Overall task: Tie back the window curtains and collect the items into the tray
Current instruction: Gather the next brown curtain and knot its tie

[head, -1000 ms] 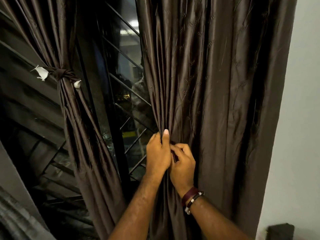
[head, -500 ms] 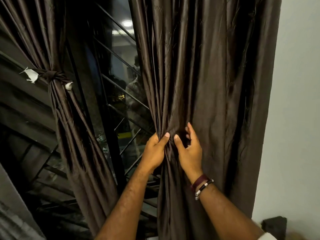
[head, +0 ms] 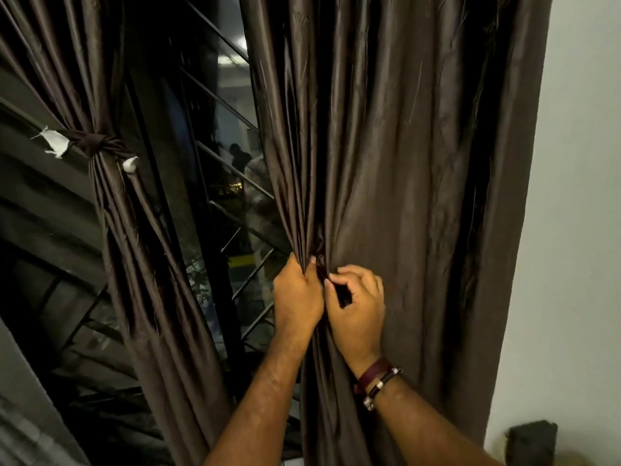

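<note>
The dark brown satin curtain on the right [head: 386,146] hung loose over the centre and right of the frame, w/ the person's two hands bunching it at lower centre. The left hand [head: 295,297] gripped the curtain's inner edge, fingers curled tight round a gathered sheaf of pleats. The right hand [head: 358,307] sat just beside it, touching, thumb and forefinger pinched together on a dark fold or strip between the hands; couldn't tell whether that was a tie-back or just curtain cloth. A maroon band and a dark bracelet w/ metal ends [head: 379,381] sat on the right wrist.

At mid left of the frame the matching brown curtain on the left [head: 111,203] was already cinched by a knotted brown fabric tie w/ white frayed ends [head: 94,144]. Btwn the two curtains showed dark window glass w/ slanted black bars [head: 221,136]. No tray in view.

To my eye the step in hand was gathering the right panel before tying. Doing it well prob. meant: keep the left grip firm so pleats don't slip, sweep the right hand further toward the wall side to pull in the slack cloth there, then wrap the tie at roughly the height of the left knot so both sides match. Satin looked slippery; a loose knot would likely slide down.
</note>
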